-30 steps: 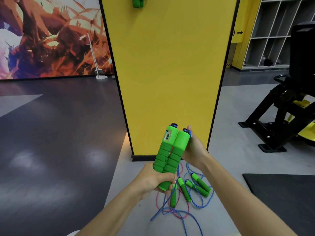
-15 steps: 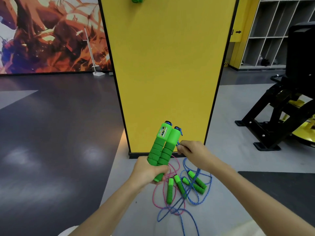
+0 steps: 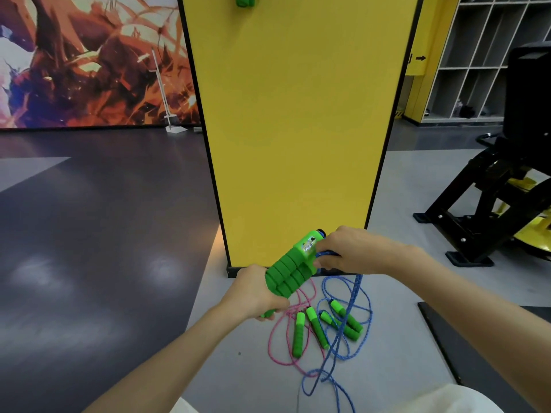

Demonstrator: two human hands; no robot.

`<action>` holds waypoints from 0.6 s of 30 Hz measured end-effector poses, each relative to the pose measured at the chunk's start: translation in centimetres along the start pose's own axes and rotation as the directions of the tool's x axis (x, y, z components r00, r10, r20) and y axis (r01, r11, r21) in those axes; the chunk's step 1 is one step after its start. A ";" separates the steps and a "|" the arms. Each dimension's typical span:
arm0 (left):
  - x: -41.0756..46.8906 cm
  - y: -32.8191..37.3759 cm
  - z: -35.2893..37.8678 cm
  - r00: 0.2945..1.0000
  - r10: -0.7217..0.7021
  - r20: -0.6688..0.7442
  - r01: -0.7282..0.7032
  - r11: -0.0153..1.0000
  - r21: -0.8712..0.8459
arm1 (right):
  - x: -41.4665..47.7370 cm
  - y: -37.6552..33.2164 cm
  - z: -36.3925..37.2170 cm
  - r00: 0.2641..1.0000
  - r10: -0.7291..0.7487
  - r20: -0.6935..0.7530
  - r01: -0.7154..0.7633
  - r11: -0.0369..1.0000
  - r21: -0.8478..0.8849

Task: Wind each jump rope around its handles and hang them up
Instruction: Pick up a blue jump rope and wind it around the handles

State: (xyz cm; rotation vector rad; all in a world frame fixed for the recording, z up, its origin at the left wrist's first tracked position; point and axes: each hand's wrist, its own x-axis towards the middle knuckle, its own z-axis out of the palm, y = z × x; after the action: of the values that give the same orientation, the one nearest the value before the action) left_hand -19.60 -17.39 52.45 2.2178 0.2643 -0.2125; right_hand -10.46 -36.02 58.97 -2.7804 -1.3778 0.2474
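The left hand (image 3: pixel 256 295) is wrapped tight round the lower end of two green handles (image 3: pixel 290 271), held side by side and tilted up to the right. Its fingers hide the butt ends, and only a green tip shows under the fist. The right hand (image 3: pixel 354 251) is closed at the pair's top end, pinching the blue rope (image 3: pixel 356 290) just beside the handle caps. Its fingertips are turned away, so how much rope sits inside the fist cannot be told. One handle carries a small pale window near its top, too blurred to read, and a dark cap peeps out behind the right hand. From that hand the blue rope drops in a doubled strand to the floor (image 3: pixel 238 368) and runs off the lower edge. Under the hands lie four floor handles (image 3: pixel 298 333), also green, in a loose row, tangled with a pink rope (image 3: pixel 272 342) and blue loops. Which handle belongs to which rope is hard to sort out, and whether those loops are part of the held rope cannot be told. Just behind stands a yellow pillar (image 3: pixel 295 129). At its top a green bundle (image 3: pixel 245 0) is cut off by the frame, so what it hangs from is out of sight. To the right a black machine (image 3: pixel 492 189) and the corner of a dark mat (image 3: pixel 477 347) are both cropped, with shelves (image 3: pixel 471 55) beyond. A mural (image 3: pixel 89 61) fills the left wall.
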 end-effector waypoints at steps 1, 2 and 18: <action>-0.1 0.2 -0.2 0.999 0.004 0.033 -0.005 0.999 0.035 | -0.1 0.0 -0.4 1.000 -0.014 0.001 0.014 1.000 -0.009; -0.2 0.3 -0.5 0.998 0.004 0.065 -0.008 0.998 0.066 | -0.1 0.1 -0.7 1.000 -0.028 -0.003 0.028 1.000 -0.014; -0.6 1.8 -3.7 0.913 0.043 0.406 -0.123 0.977 0.173 | 0.2 0.2 -2.3 0.988 -0.116 -0.100 0.139 0.952 0.272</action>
State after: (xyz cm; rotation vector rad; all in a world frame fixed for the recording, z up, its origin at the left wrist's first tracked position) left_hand -19.45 -15.58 56.21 2.3097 -0.0817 -0.6615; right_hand -9.79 -35.90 61.18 -2.4365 -1.3776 0.2928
